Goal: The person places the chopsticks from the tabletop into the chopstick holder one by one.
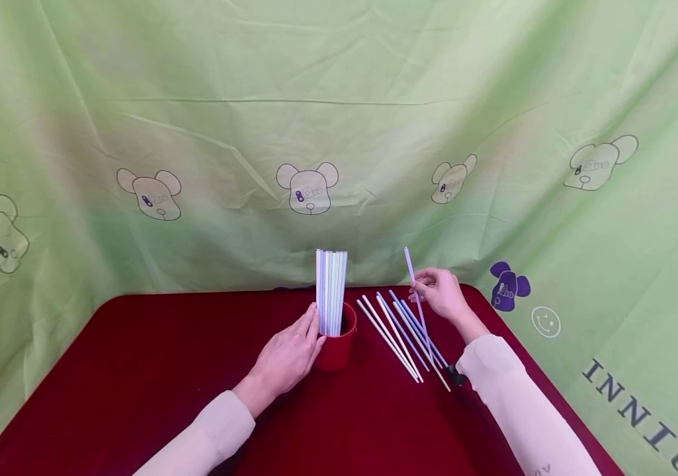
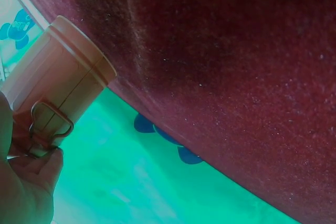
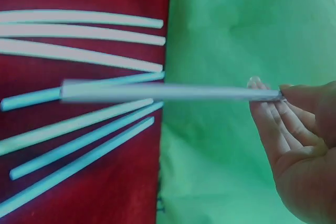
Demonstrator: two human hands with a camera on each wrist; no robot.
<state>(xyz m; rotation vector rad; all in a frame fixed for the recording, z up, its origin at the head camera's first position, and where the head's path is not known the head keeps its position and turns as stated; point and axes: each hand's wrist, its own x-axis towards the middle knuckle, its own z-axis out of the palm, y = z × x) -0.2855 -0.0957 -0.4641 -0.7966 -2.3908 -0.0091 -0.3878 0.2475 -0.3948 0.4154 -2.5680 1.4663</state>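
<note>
In the head view a red cup (image 1: 334, 356) stands upright on the table, a bundle of pale blue, lilac and white straws (image 1: 331, 291) upright in it. My left hand (image 1: 288, 350) holds the cup by its upper left side. The left wrist view shows its wire loop (image 2: 51, 121) beside my fingers. My right hand (image 1: 441, 294) pinches one lilac straw (image 1: 413, 274) near its upper end, tilted over the loose ones. Several loose blue, white and pale green straws (image 1: 387, 341) lie right of the cup. In the right wrist view the held straw (image 3: 168, 93) hangs above them.
A dark red cloth covers the table (image 1: 166, 383). Behind it and on both sides hangs a green curtain (image 1: 225, 251) printed with bear heads. A small black object (image 1: 455, 375) shows by the right sleeve.
</note>
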